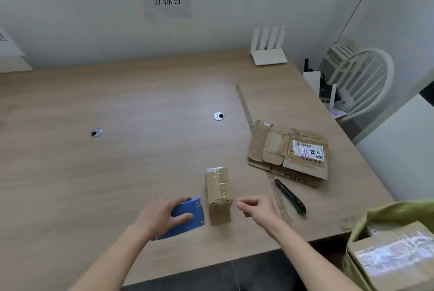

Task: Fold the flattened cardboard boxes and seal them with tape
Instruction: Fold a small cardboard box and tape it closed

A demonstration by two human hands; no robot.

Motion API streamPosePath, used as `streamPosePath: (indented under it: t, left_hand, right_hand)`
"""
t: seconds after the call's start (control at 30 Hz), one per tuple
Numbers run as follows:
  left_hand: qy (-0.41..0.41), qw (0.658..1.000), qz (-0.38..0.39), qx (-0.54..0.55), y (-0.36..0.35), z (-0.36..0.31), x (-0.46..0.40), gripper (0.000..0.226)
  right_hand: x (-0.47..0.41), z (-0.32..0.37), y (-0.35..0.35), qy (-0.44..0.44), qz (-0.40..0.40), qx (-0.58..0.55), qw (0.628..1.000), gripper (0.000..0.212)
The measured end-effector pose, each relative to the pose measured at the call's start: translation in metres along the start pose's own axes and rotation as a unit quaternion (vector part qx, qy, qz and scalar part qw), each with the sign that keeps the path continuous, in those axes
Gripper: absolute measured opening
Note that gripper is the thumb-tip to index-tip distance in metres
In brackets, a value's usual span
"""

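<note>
At five o'clock, nearest of all, a green bag [397, 213] hangs open off the bench [117, 149] edge with one taped parcel [394, 257] inside it. Both forearms reach in from six o'clock. The left hand [162, 216] lies palm down over one blue tape dispenser [187, 218], fingers [182, 217] spread and wrapped across its top, gripping it. The right hand [256, 207] hovers just right of the box [219, 194], its fingers [243, 202] curled loosely toward the thumb and holding nothing. That one small box stands folded and closed between the hands, clear tape running along its top seam, touched by neither hand. At three o'clock from it lie one green knife [291, 198] and one long ruler [279, 199], side by side. Further off at one o'clock rests a stack of flattened boxes [288, 152], the count unclear, the top one bearing a shipping label. Two round grommets [218, 116] sit in the bench beyond. At the far edge stands one white router [269, 52].
</note>
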State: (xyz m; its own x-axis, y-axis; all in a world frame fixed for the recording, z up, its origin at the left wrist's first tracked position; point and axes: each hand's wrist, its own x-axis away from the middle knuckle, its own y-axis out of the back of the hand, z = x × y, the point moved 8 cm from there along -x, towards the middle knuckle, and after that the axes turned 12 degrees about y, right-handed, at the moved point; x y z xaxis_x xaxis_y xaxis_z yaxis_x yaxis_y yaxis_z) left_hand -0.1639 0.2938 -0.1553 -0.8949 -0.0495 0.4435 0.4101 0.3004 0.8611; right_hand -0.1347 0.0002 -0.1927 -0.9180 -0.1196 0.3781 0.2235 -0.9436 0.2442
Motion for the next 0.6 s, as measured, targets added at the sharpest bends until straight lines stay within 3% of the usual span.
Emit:
streamPosePath:
  t: [0.17, 0.2, 0.3, 0.6]
  left_hand:
    - [0.010, 1.000, 0.001, 0.010, -0.010, 0.002, -0.010, 0.055]
    - [0.011, 1.000, 0.001, 0.012, -0.010, 0.002, -0.011, 0.055]
    - [0.013, 1.000, -0.002, 0.014, -0.011, 0.005, -0.016, 0.054]
    - [0.024, 1.000, -0.010, 0.008, -0.007, 0.008, -0.029, 0.053]
  right_hand:
    - [-0.011, -0.013, 0.001, -0.022, 0.001, -0.003, 1.000, 0.017]
    - [-0.014, -0.013, 0.001, -0.018, 0.001, -0.006, 1.000, 0.024]
    - [-0.022, -0.016, -0.001, -0.002, 0.025, -0.008, 1.000, 0.073]
    - [-0.034, -0.021, -0.001, -0.007, 0.000, -0.007, 1.000, 0.032]
